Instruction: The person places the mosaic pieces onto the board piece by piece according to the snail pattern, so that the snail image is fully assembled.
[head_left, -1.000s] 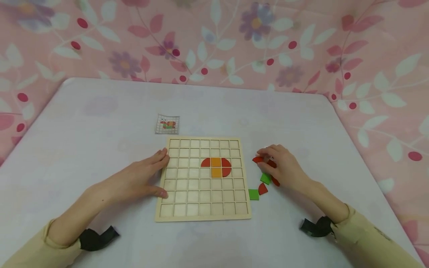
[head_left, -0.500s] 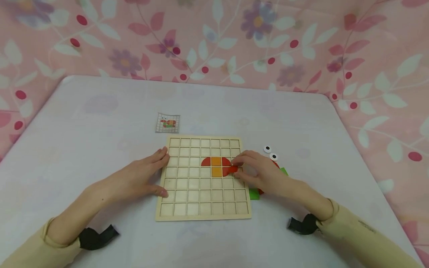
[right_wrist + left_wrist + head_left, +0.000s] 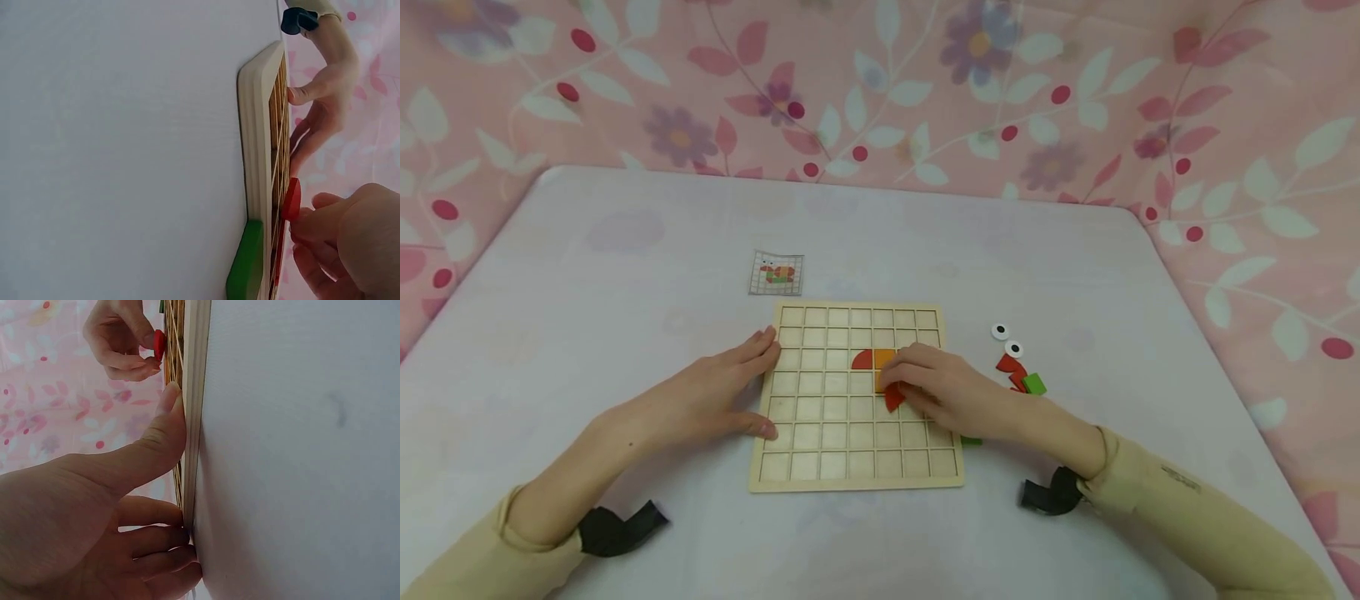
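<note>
A wooden grid board (image 3: 857, 487) lies on the table. My left hand (image 3: 718, 392) rests along its left edge, thumb on the rim and fingers against the side. Over the middle of the board, my right hand (image 3: 951, 390) pinches a red quarter-circle tile (image 3: 892, 399) between thumb and fingertips. The left wrist view shows this red tile (image 3: 159, 346) close over the grid. In the board, a red quarter-circle tile (image 3: 862, 360) sits beside an orange square tile (image 3: 884, 358). The right hand hides other tiles there.
Right of the board lie two white eye discs (image 3: 1001, 332), several red tiles (image 3: 1008, 363) and a green square tile (image 3: 1035, 383). Another green tile (image 3: 972, 441) is at the board's right edge. A small picture card (image 3: 777, 273) lies behind the board.
My right hand has picked up a red tile from the loose pieces at the right and carried it left over the board. The left hand has stayed at the edge.
</note>
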Demonstrator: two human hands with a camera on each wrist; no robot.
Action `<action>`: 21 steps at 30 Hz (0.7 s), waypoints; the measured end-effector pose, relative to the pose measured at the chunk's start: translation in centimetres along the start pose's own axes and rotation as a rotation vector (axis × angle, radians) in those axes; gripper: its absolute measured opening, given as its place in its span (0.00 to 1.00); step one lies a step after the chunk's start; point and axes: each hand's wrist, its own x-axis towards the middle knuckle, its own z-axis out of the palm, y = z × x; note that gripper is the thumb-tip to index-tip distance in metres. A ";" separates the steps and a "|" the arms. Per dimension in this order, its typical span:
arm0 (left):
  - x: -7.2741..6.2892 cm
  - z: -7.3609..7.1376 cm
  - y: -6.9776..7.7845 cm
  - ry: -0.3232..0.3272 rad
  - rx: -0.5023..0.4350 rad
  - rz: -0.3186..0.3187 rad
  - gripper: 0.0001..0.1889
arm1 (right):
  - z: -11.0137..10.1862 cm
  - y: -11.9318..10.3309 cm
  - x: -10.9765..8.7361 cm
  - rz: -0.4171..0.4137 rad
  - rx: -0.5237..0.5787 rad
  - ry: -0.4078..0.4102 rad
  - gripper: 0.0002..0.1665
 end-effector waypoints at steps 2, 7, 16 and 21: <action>0.0 0.0 0.0 0.001 0.002 0.002 0.56 | 0.1 0.0 0.2 0.014 -0.012 0.019 0.13; -0.1 0.0 0.0 0.005 -0.001 0.006 0.56 | 0.1 -0.8 0.5 0.131 -0.038 0.048 0.08; 0.0 -0.1 0.1 0.002 0.001 0.004 0.57 | 0.7 -2.2 1.2 0.172 -0.119 -0.022 0.12; 0.1 0.0 0.0 -0.007 -0.002 -0.004 0.57 | 1.0 -2.0 1.8 0.135 -0.095 0.026 0.09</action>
